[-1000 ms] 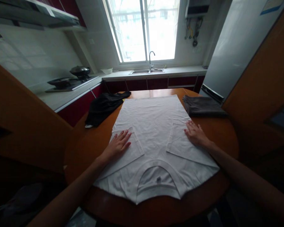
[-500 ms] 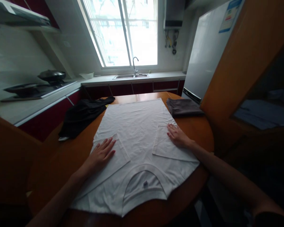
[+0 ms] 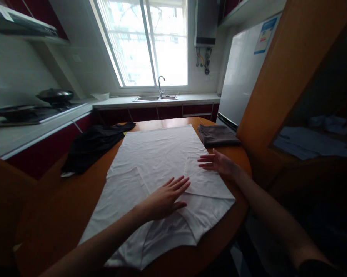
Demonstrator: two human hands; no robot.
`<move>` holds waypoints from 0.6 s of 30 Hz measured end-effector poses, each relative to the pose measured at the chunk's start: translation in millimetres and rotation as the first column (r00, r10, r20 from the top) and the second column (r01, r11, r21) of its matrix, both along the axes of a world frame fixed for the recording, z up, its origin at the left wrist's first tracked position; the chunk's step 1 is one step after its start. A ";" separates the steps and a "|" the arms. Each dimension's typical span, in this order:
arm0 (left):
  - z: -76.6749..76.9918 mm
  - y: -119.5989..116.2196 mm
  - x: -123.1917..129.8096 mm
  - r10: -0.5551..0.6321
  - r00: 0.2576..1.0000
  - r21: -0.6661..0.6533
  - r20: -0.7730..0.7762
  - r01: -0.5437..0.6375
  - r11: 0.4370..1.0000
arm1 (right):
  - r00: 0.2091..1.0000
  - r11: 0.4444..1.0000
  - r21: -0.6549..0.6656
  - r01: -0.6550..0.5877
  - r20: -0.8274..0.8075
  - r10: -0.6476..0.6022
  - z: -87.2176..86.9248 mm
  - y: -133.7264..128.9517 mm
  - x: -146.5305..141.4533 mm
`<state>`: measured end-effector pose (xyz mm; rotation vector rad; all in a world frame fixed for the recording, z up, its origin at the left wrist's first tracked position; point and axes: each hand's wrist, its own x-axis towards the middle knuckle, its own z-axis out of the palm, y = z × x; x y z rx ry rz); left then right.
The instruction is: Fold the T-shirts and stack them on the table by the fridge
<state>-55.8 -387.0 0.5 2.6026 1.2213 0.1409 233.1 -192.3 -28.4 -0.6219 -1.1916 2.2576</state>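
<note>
1. Head view, centre: a white T-shirt (image 3: 159, 148) lies spread on the orange-brown table (image 3: 55, 204), its neckline towards the person and its hem towards the window (image 3: 170, 50). Both sleeves are turned inward over the body of the shirt.
2. Head view, left hand (image 3: 168, 197): it is wide open, palm down and fingers extended, over the shirt just beyond the neckline, and grips nothing. Whether it presses on the cloth or hovers just above cannot be told.
3. Head view, right hand (image 3: 218, 162): it is open too, fingers straight and a little apart, at the shirt's right side by the folded sleeve. It holds nothing; contact with the fabric is unclear.
4. Head view, around the shirt: a crumpled black garment (image 3: 94, 144) lies on the table to the left, and a folded dark grey cloth (image 3: 218, 135) lies near the far right corner of the shirt. Behind the table, a sink (image 3: 154, 98) is set into the counter (image 3: 120, 100).
</note>
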 end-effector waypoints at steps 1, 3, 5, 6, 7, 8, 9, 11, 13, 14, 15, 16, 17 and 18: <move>-7.2 3.9 4.8 -0.012 1.000 0.003 -0.013 0.012 1.000 | 0.999 0.997 -0.072 -0.035 0.013 0.036 -1.9 0.9 0.6; -21.5 9.4 6.2 -0.032 0.999 0.009 -0.033 0.032 0.999 | 1.000 0.980 -0.198 -0.019 0.015 0.022 -6.7 6.4 1.0; -32.2 11.6 2.3 -0.050 0.998 0.029 -0.037 0.051 0.998 | 0.998 0.954 -0.296 0.048 -0.022 -0.057 -11.0 14.9 1.0; -35.5 11.8 0.2 -0.054 0.998 0.043 -0.036 0.055 0.998 | 0.993 0.938 -0.335 0.090 -0.047 -0.112 -12.6 19.4 1.2; -37.5 11.6 -1.4 -0.054 0.998 0.054 -0.035 0.056 0.997 | 0.982 0.919 -0.369 0.139 -0.067 -0.176 -13.8 23.6 1.4; -38.2 11.1 -2.3 -0.054 0.998 0.059 -0.036 0.056 0.997 | 0.966 0.897 -0.397 0.196 -0.079 -0.247 -14.6 27.3 1.9; -38.1 10.6 -2.5 -0.052 0.998 0.061 -0.038 0.054 0.997 | 0.944 0.871 -0.419 0.257 -0.086 -0.319 -15.2 30.2 2.6; -36.8 9.9 -1.4 -0.045 0.998 0.059 -0.041 0.048 0.997 | 0.883 0.814 -0.442 0.377 -0.094 -0.460 -15.3 33.8 4.7; -35.6 9.6 0.2 -0.040 0.998 0.055 -0.043 0.042 0.998 | 0.801 0.751 -0.445 0.488 -0.113 -0.587 -14.1 34.8 8.1; -35.4 9.6 0.9 -0.036 0.998 0.051 -0.044 0.038 0.998 | 0.757 0.721 -0.441 0.535 -0.129 -0.640 -13.3 34.6 10.1; -35.4 9.7 1.3 -0.032 0.998 0.048 -0.046 0.034 0.998 | 0.718 0.697 -0.435 0.570 -0.149 -0.680 -12.4 34.0 12.0; -35.6 9.7 1.7 -0.029 0.998 0.045 -0.048 0.031 0.999 | 0.694 0.686 -0.428 0.588 -0.170 -0.700 -11.7 33.3 13.6; -35.8 9.8 1.8 -0.027 0.998 0.042 -0.050 0.029 0.999 | 0.692 0.696 -0.418 0.584 -0.191 -0.696 -11.2 32.4 14.6; -36.1 9.9 1.9 -0.027 0.998 0.039 -0.051 0.029 0.999 | 0.714 0.721 -0.406 0.561 -0.203 -0.670 -11.1 31.5 14.9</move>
